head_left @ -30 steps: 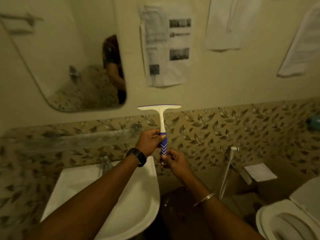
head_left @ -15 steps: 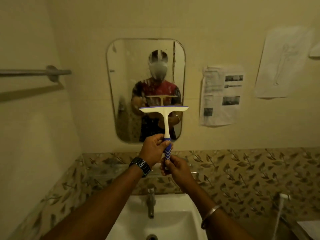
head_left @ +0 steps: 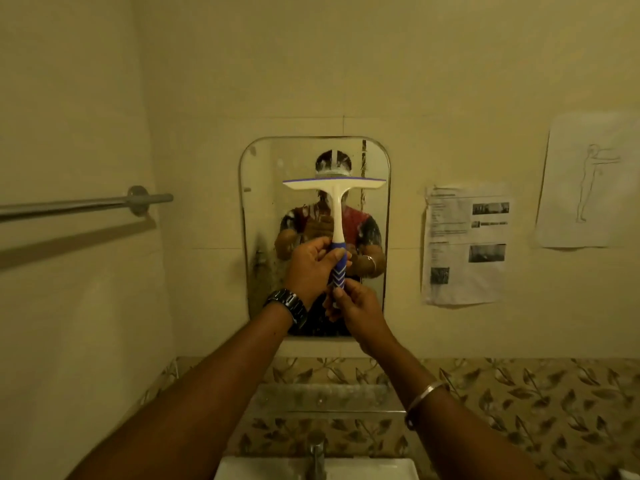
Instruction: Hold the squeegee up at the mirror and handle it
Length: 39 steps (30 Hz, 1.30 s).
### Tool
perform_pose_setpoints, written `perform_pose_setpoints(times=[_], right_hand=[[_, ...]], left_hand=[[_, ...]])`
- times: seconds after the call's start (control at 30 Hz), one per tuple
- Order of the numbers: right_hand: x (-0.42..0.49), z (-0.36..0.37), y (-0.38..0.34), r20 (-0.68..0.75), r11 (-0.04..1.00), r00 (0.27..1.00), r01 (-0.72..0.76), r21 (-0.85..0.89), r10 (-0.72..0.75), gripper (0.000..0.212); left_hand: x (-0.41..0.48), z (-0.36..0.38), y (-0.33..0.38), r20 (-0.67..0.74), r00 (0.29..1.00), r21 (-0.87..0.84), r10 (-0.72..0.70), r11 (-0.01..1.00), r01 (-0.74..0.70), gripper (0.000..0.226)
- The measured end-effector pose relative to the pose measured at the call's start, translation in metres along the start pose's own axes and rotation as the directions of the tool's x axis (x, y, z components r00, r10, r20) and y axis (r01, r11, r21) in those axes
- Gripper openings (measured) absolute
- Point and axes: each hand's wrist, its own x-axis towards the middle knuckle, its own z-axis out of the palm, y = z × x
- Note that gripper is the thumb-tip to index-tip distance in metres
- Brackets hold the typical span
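Both hands hold a squeegee (head_left: 335, 216) upright in front of the mirror (head_left: 263, 209): the left hand (head_left: 310, 268) has its fingers curled round the top of the blue grip, and the right hand (head_left: 353, 306) pinches the handle's bottom end. The blade sits level across the upper half of the mirror, though I cannot tell if it touches the glass. The glass looks streaked and spotted all over, so by my reckoning the wiping is barely begun, with nearly the whole mirror above the sink (head_left: 363, 470) left to do.
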Motion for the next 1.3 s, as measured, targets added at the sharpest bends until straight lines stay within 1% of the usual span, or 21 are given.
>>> perform_pose_setpoints(times=[0.1, 0.23, 0.47, 0.73, 0.9, 0.97, 1.03, 1.13, 1.23, 1.3], right_hand=[[0.023, -0.012, -0.012, -0.005, 0.998, 0.999, 0.05, -0.044, -0.05, 0.022], [0.048, -0.027, -0.022, -0.017, 0.995, 0.996, 0.082, -0.055, -0.083, 0.021], [0.084, -0.043, -0.028, -0.04, 0.996, 0.997, 0.065, -0.054, -0.067, 0.025], [0.114, -0.038, -0.025, -0.056, 0.996, 0.997, 0.056, -0.072, -0.061, 0.027], [0.119, -0.033, -0.015, -0.085, 0.997, 0.996, 0.036, -0.075, -0.042, 0.023], [0.115, -0.031, -0.01, -0.091, 0.996, 0.995, 0.035, -0.079, -0.042, 0.023], [0.108, -0.029, 0.001, -0.085, 0.997, 0.996, 0.016, -0.072, -0.022, 0.023], [0.096, -0.029, 0.018, -0.068, 0.997, 0.998, -0.009, -0.081, 0.003, 0.023], [0.095, -0.03, 0.016, -0.076, 0.996, 0.997, 0.021, -0.088, -0.028, 0.023], [0.103, -0.032, 0.003, -0.099, 0.991, 0.991, 0.077, -0.105, -0.087, 0.023]], left_hand=[[0.022, 0.01, 0.009, -0.055, 0.998, 0.017, 0.036, 0.999, -0.035, 0.027], [0.051, 0.025, 0.019, -0.113, 0.993, 0.041, 0.043, 0.998, -0.038, 0.031], [0.091, 0.039, 0.032, -0.119, 0.991, 0.093, 0.061, 0.994, -0.05, 0.027], [0.124, 0.036, 0.03, -0.126, 0.99, 0.125, 0.06, 0.991, -0.044, 0.024], [0.126, 0.032, 0.019, -0.113, 0.992, 0.142, 0.054, 0.989, -0.038, 0.022], [0.122, 0.032, 0.013, -0.113, 0.993, 0.13, 0.037, 0.991, -0.023, 0.025], [0.114, 0.034, 0.003, -0.106, 0.994, 0.136, 0.006, 0.991, 0.008, 0.027], [0.1, 0.036, -0.014, -0.109, 0.994, 0.166, -0.007, 0.986, 0.025, 0.026], [0.098, 0.037, -0.01, -0.123, 0.992, 0.155, 0.008, 0.988, 0.011, 0.026], [0.106, 0.037, 0.005, -0.121, 0.99, 0.144, 0.067, 0.988, -0.05, 0.024]])
